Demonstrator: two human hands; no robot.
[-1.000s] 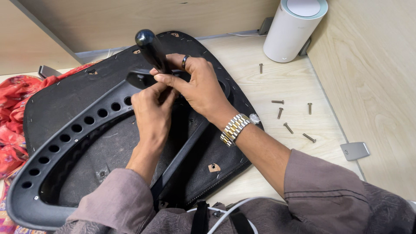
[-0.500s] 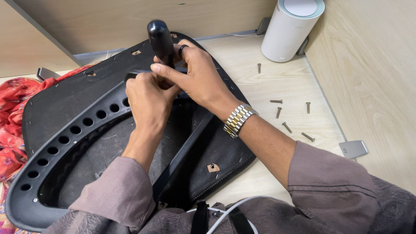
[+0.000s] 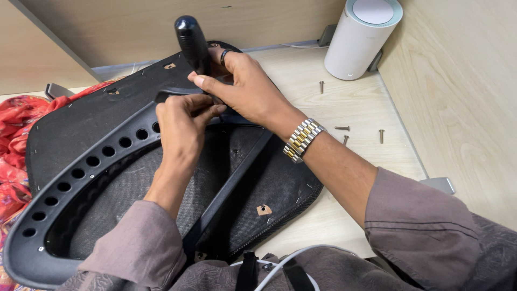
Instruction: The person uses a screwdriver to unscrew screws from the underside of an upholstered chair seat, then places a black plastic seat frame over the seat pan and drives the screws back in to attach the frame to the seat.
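A black chair seat base (image 3: 81, 129) lies upside down on a light wooden desk, with a curved black plastic arm bracket (image 3: 64, 188) with round holes across it. My right hand (image 3: 245, 89), with a ring and a metal watch, grips the shaft of a black-handled screwdriver (image 3: 189, 40) standing upright near the bracket's far end. My left hand (image 3: 180, 126) pinches the bracket end just below the tool's tip. What sits under the fingertips is hidden.
Several loose screws (image 3: 342, 128) lie on the desk to the right. A white cylinder device (image 3: 358, 40) stands at the back right. Red patterned cloth (image 3: 13, 134) lies at the left. A wooden panel (image 3: 458, 91) rises along the right, with a metal bracket (image 3: 439, 184) at its foot.
The screwdriver has swung from tilted left to more upright. Both hands have shifted slightly toward the far end of the bracket and stayed closed around it.
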